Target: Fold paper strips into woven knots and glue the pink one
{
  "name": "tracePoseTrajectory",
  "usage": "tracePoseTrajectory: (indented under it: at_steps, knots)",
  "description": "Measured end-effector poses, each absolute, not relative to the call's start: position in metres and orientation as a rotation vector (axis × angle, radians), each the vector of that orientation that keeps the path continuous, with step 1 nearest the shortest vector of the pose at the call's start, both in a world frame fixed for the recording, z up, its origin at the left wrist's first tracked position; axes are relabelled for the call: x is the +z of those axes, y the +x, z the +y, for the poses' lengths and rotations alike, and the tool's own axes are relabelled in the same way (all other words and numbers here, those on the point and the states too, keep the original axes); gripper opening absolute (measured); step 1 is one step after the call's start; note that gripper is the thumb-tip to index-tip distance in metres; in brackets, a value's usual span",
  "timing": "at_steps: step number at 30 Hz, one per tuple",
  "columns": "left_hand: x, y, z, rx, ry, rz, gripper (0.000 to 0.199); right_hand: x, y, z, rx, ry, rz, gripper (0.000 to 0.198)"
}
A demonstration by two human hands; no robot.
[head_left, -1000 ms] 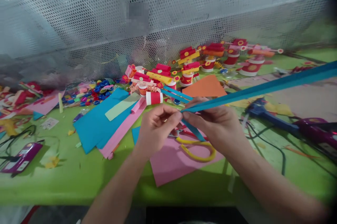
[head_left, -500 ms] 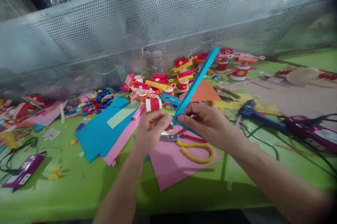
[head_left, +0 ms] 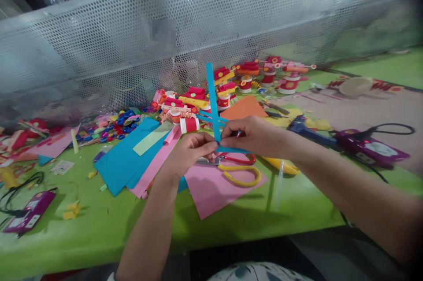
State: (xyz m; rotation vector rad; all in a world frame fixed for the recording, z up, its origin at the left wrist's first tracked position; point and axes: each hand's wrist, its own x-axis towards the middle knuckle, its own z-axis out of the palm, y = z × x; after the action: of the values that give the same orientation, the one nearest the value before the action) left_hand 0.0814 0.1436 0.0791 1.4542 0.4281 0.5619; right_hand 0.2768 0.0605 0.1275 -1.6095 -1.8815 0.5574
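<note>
My left hand (head_left: 200, 149) and my right hand (head_left: 247, 133) meet above the table, both with fingers pinched. Between their fingertips is a blue paper strip (head_left: 213, 100); one length stands upright and another runs right below my right hand, forming a corner. Whether this is one folded strip or two joined ones I cannot tell. Beneath the hands, scissors (head_left: 243, 179) with one yellow and one red handle lie on a pink paper sheet (head_left: 211, 201). Just behind my left hand, a red and white paper cup (head_left: 189, 125) lies on its side.
Blue paper sheets (head_left: 114, 175) lie at left, near a heap of colourful caps (head_left: 124, 122). Finished-looking cup models (head_left: 287, 83) line the back by a perforated metal screen (head_left: 132, 43). A glue gun (head_left: 309, 133) and purple power strip (head_left: 373, 149) are at right.
The blue strip has swung from leaning right to nearly upright. My right hand has moved slightly left and up, its fingertips now closer to my left hand's. The view has shifted a little.
</note>
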Motion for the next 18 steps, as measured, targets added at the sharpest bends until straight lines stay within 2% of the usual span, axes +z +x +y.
tracePoseTrajectory:
  at_steps: [2, 5, 6, 7, 8, 10, 12, 14, 18]
  knots:
    - [0.075, 0.088, 0.142, 0.715, 1.337, 0.463, 0.025, 0.138, 0.276, 0.052, 0.229, -1.557, -1.833, 0.016]
    - [0.070, 0.101, 0.137, 0.972, 1.092, 0.542, 0.026, 0.148, 0.267, 0.030, -0.572, -1.364, -1.544, 0.009]
    - [0.068, 0.106, 0.134, 1.021, 1.018, 0.556, 0.026, 0.146, 0.262, 0.023, -0.723, -1.306, -1.405, 0.008]
    - [0.067, 0.110, 0.131, 1.067, 0.940, 0.565, 0.026, 0.141, 0.257, 0.019, -0.712, -1.279, -1.320, 0.013]
    - [0.066, 0.114, 0.128, 1.100, 0.873, 0.552, 0.026, 0.132, 0.252, 0.018, -0.536, -1.315, -1.362, 0.020]
    - [0.065, 0.120, 0.121, 1.133, 0.773, 0.515, 0.025, 0.110, 0.245, 0.026, 0.055, -1.433, -1.467, 0.022]
    - [0.064, 0.124, 0.115, 1.129, 0.724, 0.484, 0.024, 0.088, 0.241, 0.043, 0.377, -1.439, -1.311, 0.030]
    - [0.063, 0.126, 0.111, 1.121, 0.721, 0.458, 0.021, 0.074, 0.238, 0.059, 0.451, -1.377, -1.178, 0.034]
    - [0.062, 0.128, 0.110, 1.134, 0.764, 0.438, 0.018, 0.072, 0.237, 0.069, 0.491, -1.266, -1.116, 0.026]
